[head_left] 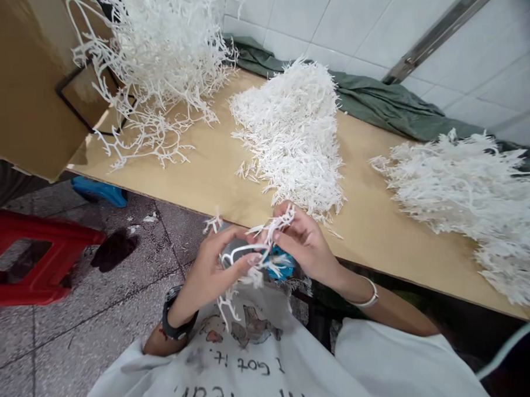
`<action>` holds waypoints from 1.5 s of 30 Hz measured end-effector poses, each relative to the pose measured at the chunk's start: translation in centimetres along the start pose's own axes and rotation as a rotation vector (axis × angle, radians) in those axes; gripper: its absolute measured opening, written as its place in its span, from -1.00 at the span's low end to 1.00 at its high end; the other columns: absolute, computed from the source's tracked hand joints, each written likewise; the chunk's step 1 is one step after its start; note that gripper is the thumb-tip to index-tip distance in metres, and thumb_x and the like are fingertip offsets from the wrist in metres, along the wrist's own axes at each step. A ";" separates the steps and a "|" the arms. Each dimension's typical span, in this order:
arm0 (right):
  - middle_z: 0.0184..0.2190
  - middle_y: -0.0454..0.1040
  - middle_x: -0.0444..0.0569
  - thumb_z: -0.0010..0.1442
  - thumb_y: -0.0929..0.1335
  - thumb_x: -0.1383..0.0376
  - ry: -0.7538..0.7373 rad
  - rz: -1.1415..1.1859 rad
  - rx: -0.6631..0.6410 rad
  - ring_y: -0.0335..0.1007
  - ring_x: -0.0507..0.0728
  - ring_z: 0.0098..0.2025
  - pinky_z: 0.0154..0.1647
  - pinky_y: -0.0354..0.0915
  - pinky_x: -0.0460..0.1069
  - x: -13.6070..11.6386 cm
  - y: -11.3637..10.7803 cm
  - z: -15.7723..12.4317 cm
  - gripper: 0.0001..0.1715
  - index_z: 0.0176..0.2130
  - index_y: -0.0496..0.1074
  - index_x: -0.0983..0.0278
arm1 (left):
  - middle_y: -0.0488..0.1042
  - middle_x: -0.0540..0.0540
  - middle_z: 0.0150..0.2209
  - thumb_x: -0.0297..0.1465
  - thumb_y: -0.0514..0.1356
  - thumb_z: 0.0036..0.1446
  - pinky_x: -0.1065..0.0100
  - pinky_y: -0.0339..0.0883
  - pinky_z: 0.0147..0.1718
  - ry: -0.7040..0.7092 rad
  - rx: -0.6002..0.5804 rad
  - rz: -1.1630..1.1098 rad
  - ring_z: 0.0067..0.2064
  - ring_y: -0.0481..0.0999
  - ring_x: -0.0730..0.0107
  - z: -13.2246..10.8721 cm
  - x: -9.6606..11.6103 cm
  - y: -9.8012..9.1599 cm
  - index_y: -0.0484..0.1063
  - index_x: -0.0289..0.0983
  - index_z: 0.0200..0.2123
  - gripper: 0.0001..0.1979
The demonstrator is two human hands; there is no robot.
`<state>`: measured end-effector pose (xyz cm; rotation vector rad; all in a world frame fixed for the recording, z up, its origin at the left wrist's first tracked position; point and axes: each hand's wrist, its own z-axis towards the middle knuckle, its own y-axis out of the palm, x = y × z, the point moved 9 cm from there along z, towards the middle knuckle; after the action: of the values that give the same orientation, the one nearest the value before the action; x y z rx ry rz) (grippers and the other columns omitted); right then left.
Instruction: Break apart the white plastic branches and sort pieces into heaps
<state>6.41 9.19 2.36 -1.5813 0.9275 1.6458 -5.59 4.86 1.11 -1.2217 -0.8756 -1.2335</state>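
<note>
In front of my chest, both hands hold white branching plastic twigs [275, 224] close to the table's near edge. My left hand [213, 262], with a black watch on the wrist, is closed, thumb and fingers pinching a curved white stem. Some forked tips stick out behind and below it. My right hand [308, 243], with a pale bracelet, grips a cluster of short white twigs between thumb and fingers. The hands are close together, and the twigs partly hide where the pieces meet. Beneath them a blue object [280, 263] shows in part; its kind is unclear.
On the tan table [203, 183] lie a tangled heap of white branches [166, 56], a middle pile of short twigs [292, 133] and a right-hand pile [467, 195]. Green cloth [375, 100] runs along the tiled wall. A red stool [34, 249] stands on the floor at left.
</note>
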 end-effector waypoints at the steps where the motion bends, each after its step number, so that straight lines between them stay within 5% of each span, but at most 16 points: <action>1: -0.47 0.44 -0.13 0.13 0.40 0.10 -0.009 0.001 0.003 0.42 0.04 -0.44 -0.38 0.35 -0.05 -0.1 -0.1 -0.2 -0.66 -0.31 0.17 0.19 | 0.58 -0.10 -0.19 -0.27 0.19 0.20 0.31 0.31 -0.12 -0.029 0.019 -0.025 -0.15 0.52 0.23 -0.1 -0.3 -0.1 0.49 -0.23 -0.21 -0.82; 6: -0.38 0.40 -0.09 0.06 0.43 0.25 -0.095 -0.243 -0.044 0.35 0.02 -0.34 -0.34 0.25 -0.09 -1.4 -0.2 -0.4 -0.69 -0.43 0.20 0.24 | 0.61 -0.09 -0.14 -0.33 0.07 0.29 0.21 0.24 0.04 -0.062 0.044 0.035 -0.08 0.55 0.19 -0.7 -0.6 -0.2 0.56 -0.18 -0.16 -0.75; 10: -0.65 0.08 -0.25 0.09 0.38 0.32 -0.089 -0.504 -0.052 0.00 -0.08 -0.58 -0.54 0.01 -0.13 -1.5 -0.2 -0.3 -0.59 -0.61 0.10 0.27 | 0.64 0.00 -0.32 -0.41 0.12 0.24 0.08 -0.09 0.26 0.084 0.029 0.258 -0.34 0.58 0.34 -1.1 1.2 -0.2 0.56 -0.16 -0.22 -0.80; 13: -0.74 -0.08 -0.28 0.15 0.37 0.19 0.019 -0.491 -0.058 -0.16 -0.10 -0.67 -0.64 -0.17 -0.11 -0.1 -0.5 -0.3 -0.42 -0.69 0.01 0.27 | 0.63 0.04 -0.37 -0.46 0.13 0.22 0.11 -0.07 0.26 0.193 -0.031 0.352 -0.44 0.54 0.45 -1.4 2.6 0.5 0.54 -0.16 -0.19 -0.80; 17: -0.80 0.16 -0.20 0.23 0.30 0.03 0.116 -0.387 -0.057 0.13 -0.06 -0.70 -0.61 0.07 -0.11 1.7 -1.0 -0.1 -0.36 -0.73 0.16 0.28 | 0.64 0.03 -0.27 -0.54 0.12 0.21 0.20 -0.13 0.28 0.329 0.021 0.468 -0.34 0.58 0.47 -1.8 4.0 0.4 0.50 -0.16 -0.13 -0.75; 21: -0.59 0.44 -0.10 0.22 0.31 0.00 0.128 -0.172 -0.011 0.42 0.03 -0.46 -0.33 0.32 -0.06 2.3 -1.6 0.1 -0.49 -0.58 0.35 0.28 | 0.63 0.00 -0.16 -0.57 0.13 0.19 0.24 -0.17 0.29 0.414 0.114 0.547 -0.26 0.60 0.48 -2.4 4.6 -0.5 0.48 -0.17 -0.10 -0.73; 25: -0.45 0.43 -0.10 0.27 0.27 0.05 0.158 0.028 -0.114 0.40 0.03 -0.40 -0.27 0.34 -0.03 2.9 -0.5 -0.4 -0.67 -0.31 0.39 0.25 | 0.64 0.00 -0.21 -0.57 0.12 0.21 0.29 -0.14 0.26 0.360 0.141 0.541 -0.35 0.56 0.56 -2.4 4.0 -1.7 0.48 -0.20 -0.11 -0.74; 28: -0.50 0.27 -0.18 0.31 0.22 0.07 0.165 0.005 -0.153 0.20 -0.03 -0.52 -0.43 0.21 -0.08 3.5 0.3 -0.9 -0.72 -0.22 0.29 0.24 | 0.63 0.03 -0.29 -0.54 0.11 0.23 0.28 -0.10 0.24 0.300 0.090 0.502 -0.42 0.52 0.56 -2.1 3.3 -1.9 0.49 -0.20 -0.13 -0.77; 32: -0.57 0.05 -0.23 0.29 0.14 -0.08 0.090 -0.155 -0.142 -0.06 -0.04 -0.56 -0.54 -0.03 -0.09 3.5 0.7 -1.1 -0.55 -0.31 0.20 0.25 | 0.58 0.09 -0.43 -0.51 0.09 0.25 0.27 -0.05 0.21 0.232 0.003 0.418 -0.47 0.47 0.56 -1.9 2.6 -1.4 0.50 -0.20 -0.17 -0.78; 36: -0.59 0.05 -0.26 -0.05 0.39 -0.22 -0.171 -0.445 -0.140 -0.10 -0.07 -0.56 -0.55 -0.08 -0.10 1.7 1.3 -0.8 -0.35 -0.42 0.16 0.25 | 0.59 0.07 -0.43 -0.47 0.08 0.27 0.22 -0.03 0.21 0.167 -0.086 0.319 -0.44 0.52 0.51 -1.9 2.0 -0.8 0.51 -0.20 -0.21 -0.80; 39: -0.67 0.00 -0.25 0.23 0.28 -0.02 -0.228 -0.585 -0.063 -0.09 -0.09 -0.62 -0.56 -0.09 -0.10 1.2 0.9 -0.6 -0.46 -0.57 0.10 0.27 | 0.59 0.08 -0.45 -0.47 0.09 0.27 0.19 -0.04 0.22 0.150 -0.104 0.288 -0.42 0.54 0.49 -2.0 1.7 -0.7 0.51 -0.20 -0.21 -0.80; 42: -0.71 0.07 -0.21 0.38 0.10 0.11 -0.221 -0.602 0.033 0.03 -0.08 -0.64 -0.56 -0.02 -0.10 0.6 0.0 -0.4 -0.42 -0.61 0.14 0.28 | 0.59 0.08 -0.45 -0.49 0.08 0.27 0.24 0.13 0.12 0.131 -0.093 0.256 -0.53 0.48 0.57 -2.1 1.4 -0.6 0.51 -0.20 -0.16 -0.78; 45: -0.68 0.16 -0.19 0.39 0.08 0.17 -0.295 -0.644 0.158 0.10 -0.06 -0.62 -0.53 0.05 -0.11 -1.3 -0.9 -0.5 -0.46 -0.56 0.23 0.29 | 0.49 0.09 -0.59 -0.45 0.06 0.29 0.47 0.29 -0.41 0.042 -0.095 0.104 -0.69 0.25 0.63 -2.4 0.6 0.1 0.52 -0.25 -0.17 -0.78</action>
<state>7.45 9.25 3.59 -1.2971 0.3278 1.2577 -5.69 2.36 1.19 -1.2964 -0.7208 -1.2233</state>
